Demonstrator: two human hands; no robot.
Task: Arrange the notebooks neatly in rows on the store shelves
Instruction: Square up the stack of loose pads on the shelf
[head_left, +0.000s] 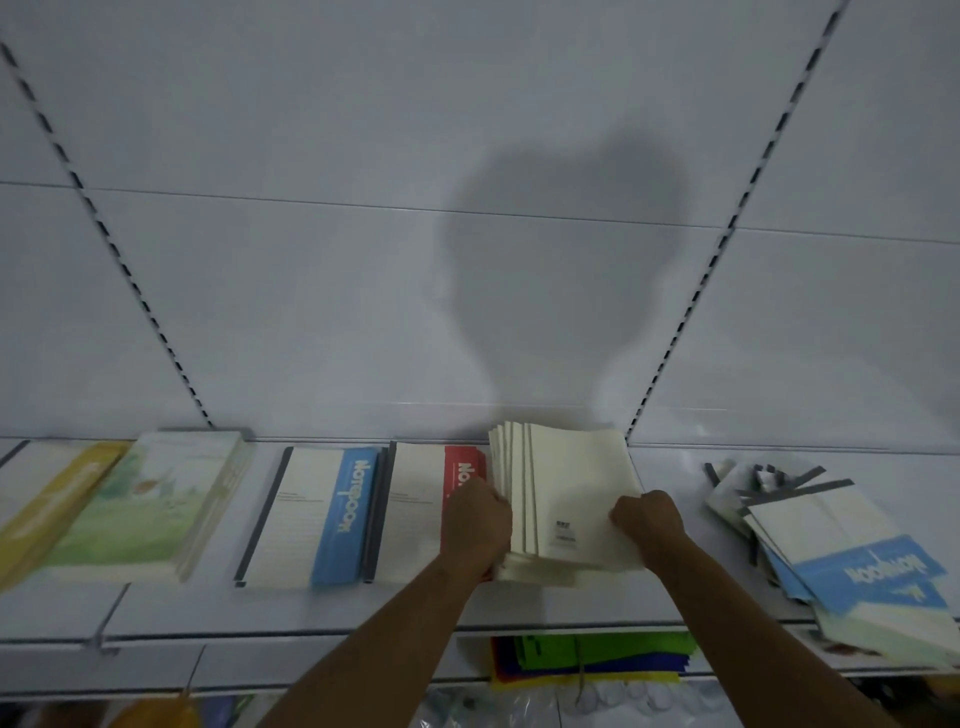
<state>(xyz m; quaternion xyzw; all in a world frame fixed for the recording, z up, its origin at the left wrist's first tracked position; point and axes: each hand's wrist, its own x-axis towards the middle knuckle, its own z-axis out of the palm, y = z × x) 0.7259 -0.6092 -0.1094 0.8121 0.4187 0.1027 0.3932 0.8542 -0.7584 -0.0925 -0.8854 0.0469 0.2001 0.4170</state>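
Observation:
A fanned stack of cream notebooks (566, 483) lies face down on the white shelf (311, 608), just right of centre. My left hand (475, 525) grips the stack's left edge, fingers curled round it. My right hand (649, 519) holds its right edge with curled fingers. To the left lie a red-banded notebook pile (415, 509), a blue-banded pile (317, 514), a green illustrated pile (150, 509) and a yellow pile (41, 509), side by side in a row.
A loose, untidy heap of blue-and-white notebooks (852, 561) with grey strips sprawls at the shelf's right end, overhanging the front edge. Coloured paper sheets (587, 660) sit on the shelf below. The white back panel (363, 286) rises behind, with slotted uprights.

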